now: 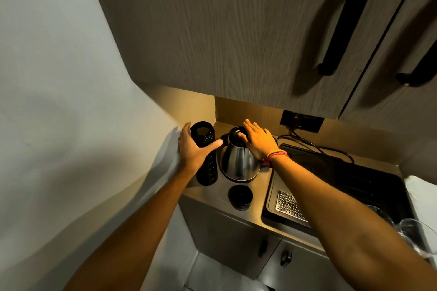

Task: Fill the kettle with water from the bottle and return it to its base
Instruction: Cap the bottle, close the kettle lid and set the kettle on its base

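A tall black bottle (pixel 208 170) stands uncapped at the counter's left end, next to the wall. My left hand (pixel 195 149) is spread around its upper part, thumb across the near side and fingers reaching past the left side, not closed on it. Just right of the bottle, a steel kettle (pixel 238 163) sits on its dark base (pixel 238 181). My right hand (pixel 256 138) lies flat on the kettle's black lid (pixel 235 133) with fingers extended. A round black bottle cap (pixel 240 196) rests on the counter in front of the kettle.
A black sink (pixel 354 182) with a metal drain grid (pixel 288 205) fills the counter to the right. Clear glasses (pixel 411 231) stand at its near right. A power cord (pixel 314 146) runs to a wall socket (pixel 301 121). Wooden upper cabinets (pixel 236 30) hang low overhead.
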Demonstrator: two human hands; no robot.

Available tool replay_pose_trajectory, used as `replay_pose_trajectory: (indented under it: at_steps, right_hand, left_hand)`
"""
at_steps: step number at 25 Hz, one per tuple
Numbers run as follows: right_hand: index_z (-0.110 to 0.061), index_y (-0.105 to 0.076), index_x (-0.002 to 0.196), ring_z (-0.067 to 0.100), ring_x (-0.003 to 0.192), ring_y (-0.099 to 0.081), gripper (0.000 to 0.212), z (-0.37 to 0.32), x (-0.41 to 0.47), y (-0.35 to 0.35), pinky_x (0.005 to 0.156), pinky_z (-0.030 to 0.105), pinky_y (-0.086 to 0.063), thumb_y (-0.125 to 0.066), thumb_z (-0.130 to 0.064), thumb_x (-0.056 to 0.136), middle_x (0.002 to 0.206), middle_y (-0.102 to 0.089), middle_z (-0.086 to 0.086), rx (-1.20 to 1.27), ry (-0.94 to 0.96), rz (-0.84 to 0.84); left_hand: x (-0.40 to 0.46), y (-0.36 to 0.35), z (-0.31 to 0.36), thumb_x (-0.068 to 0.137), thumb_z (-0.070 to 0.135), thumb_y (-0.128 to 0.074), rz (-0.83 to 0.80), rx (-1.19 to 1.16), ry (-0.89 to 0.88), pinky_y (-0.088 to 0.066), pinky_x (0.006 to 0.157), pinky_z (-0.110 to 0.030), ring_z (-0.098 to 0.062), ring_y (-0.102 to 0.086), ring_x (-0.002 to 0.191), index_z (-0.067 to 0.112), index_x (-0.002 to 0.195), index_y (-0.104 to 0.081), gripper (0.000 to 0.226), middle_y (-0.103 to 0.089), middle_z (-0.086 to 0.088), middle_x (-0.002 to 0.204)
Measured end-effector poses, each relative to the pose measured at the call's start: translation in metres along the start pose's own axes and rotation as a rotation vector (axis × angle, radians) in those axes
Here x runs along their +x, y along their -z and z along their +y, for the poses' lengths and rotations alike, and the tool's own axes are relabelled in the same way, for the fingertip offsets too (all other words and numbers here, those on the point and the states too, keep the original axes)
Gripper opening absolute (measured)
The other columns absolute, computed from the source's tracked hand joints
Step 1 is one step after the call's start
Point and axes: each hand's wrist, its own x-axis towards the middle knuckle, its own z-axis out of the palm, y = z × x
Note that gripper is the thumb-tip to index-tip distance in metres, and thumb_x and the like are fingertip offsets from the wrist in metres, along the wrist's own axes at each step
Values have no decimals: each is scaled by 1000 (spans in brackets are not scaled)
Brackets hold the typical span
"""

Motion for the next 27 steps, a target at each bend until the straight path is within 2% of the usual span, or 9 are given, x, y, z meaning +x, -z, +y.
replay_pose_trajectory:
  at_steps: [3,5,7,9,13,19,22,24,27]
  right_hand:
    - [-18,-15,153,22,152,-5,60,7,-5,-5,124,50,-5,-19,-47,102,165,-9,1,8,58,33]
    - [-19,-12,154,20,152,-2,58,9,-10,-10,125,50,-2,-19,-45,102,165,-7,1,-29,73,76]
    - [-22,-9,154,20,152,0,58,11,-14,-15,124,52,1,-21,-44,102,165,-5,-1,-72,73,96]
    - [-23,-10,154,20,152,1,57,13,-15,-16,123,55,3,-21,-43,102,165,-5,-3,-94,47,96]
    - [-25,-10,154,23,152,3,56,17,-15,-20,122,58,3,-17,-43,102,165,-2,-7,-100,14,88]
    - [-22,-11,154,26,152,2,58,11,-15,-15,122,59,-2,-16,-45,101,165,1,-5,-193,35,51]
    - [-12,-32,146,30,148,-21,54,10,-39,-25,118,54,-25,-27,-37,98,162,-21,8,-299,132,232]
    - [-10,-47,129,36,121,-50,44,12,-61,-46,96,48,-43,-35,-36,95,139,-47,15,-404,303,345]
    - [-17,-48,108,28,85,-54,37,14,-85,-81,67,41,-44,-36,-49,95,103,-53,8,-411,472,203]
  left_hand:
    - [-6,-9,37,85,51,-65,247,242,-405,-43,110,-42,-26,-38,140,14,149,-34,80,-37,-11,152]
    - [-19,-41,62,92,30,-55,82,376,-689,-43,110,-39,-26,-39,140,13,152,-30,67,-35,-11,155]
    - [-33,-75,65,93,17,-55,-201,456,-549,-38,114,-41,-28,-30,146,11,157,-18,74,-21,-11,164]
    - [-29,-96,53,95,19,-56,-370,628,-322,-15,122,-42,-30,-6,154,7,158,-3,83,0,-12,167]
    - [-14,-103,34,88,41,-62,-471,866,-269,5,123,-44,-30,12,153,3,156,12,107,14,-18,165]
    - [-13,-104,27,80,51,-67,-510,915,-305,3,124,-46,-31,8,153,4,156,10,118,10,-18,165]
    - [-26,-92,14,81,35,-68,-408,756,-440,1,124,-42,-30,0,154,5,157,4,109,2,-18,166]
    - [-49,-79,-11,79,23,-63,-304,710,-601,-13,124,-44,-31,-18,151,4,157,-12,95,-18,-19,164]
    - [-83,-60,-57,77,23,-60,-264,721,-689,-40,111,-43,-32,-51,127,3,144,-39,73,-50,-16,140]
